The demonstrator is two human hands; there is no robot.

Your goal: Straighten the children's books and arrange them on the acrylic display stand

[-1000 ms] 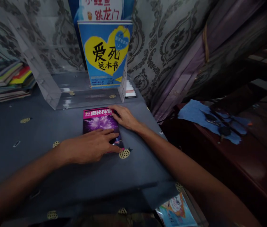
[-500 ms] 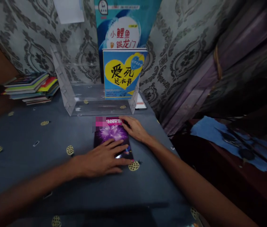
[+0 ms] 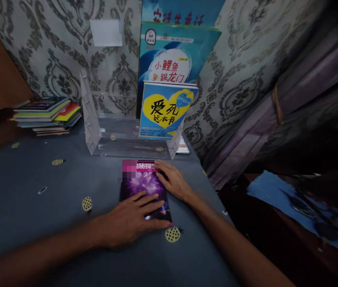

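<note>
A book [image 3: 145, 184] with a purple burst on a dark cover and a pink title band lies flat on the cloth-covered table. My left hand [image 3: 130, 219] rests across its lower part, fingers spread and flat. At the book's upper right, my right hand [image 3: 175, 181] touches the edge and corner with fingers stretched out, and its underside is hidden. Just beyond the book stands a clear acrylic rack [image 3: 118, 150]. A blue book with a yellow heart [image 3: 164, 115] leans in the rack's right side, with taller teal books [image 3: 181, 48] behind it.
A stack of books [image 3: 45, 115] lies at the back left of the grey tablecloth [image 3: 52, 191]. Patterned wallpaper bearing a white paper [image 3: 107, 32] rises behind. To the right, past the table's edge, hang a tied curtain [image 3: 252, 123] and a blue cloth [image 3: 270, 191] lies lower down.
The view has tilted up and shifted left, so the scene sits lower and more of the teal books shows. Both hands stay on the purple book, which lies in about the same place.
</note>
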